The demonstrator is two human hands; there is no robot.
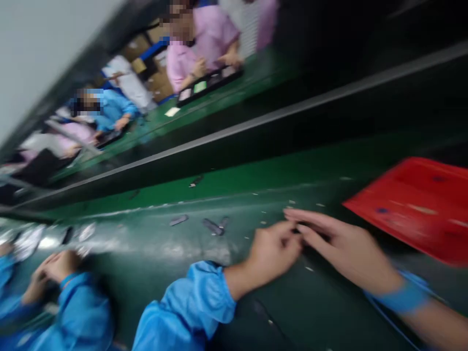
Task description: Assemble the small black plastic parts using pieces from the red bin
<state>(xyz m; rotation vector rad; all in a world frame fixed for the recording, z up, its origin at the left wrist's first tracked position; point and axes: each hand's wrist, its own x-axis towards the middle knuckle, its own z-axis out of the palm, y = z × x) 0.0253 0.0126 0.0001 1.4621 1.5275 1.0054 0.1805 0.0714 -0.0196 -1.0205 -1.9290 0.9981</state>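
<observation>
My left hand [272,251], below a blue sleeve, is closed with its thumb and fingers pinched around a small dark piece [295,230]. From the other side my right hand [345,251] meets it, thumb and fingertips closing on the same piece, its fingers fairly straight. The piece is mostly hidden by the fingertips and blurred, so its kind does not show. A blue band [405,292] circles my right wrist, with a blue cord trailing from it. Below my hands a long dark object [268,317] lies on the green table [153,287].
A red tray [402,195] stands at the right. Dark flat parts [215,226] and a grey one [179,220] lie left of my hands, with small pale bits scattered around. Close on the left are a co-worker's hands [54,265]. Other people sit along a further bench [153,124].
</observation>
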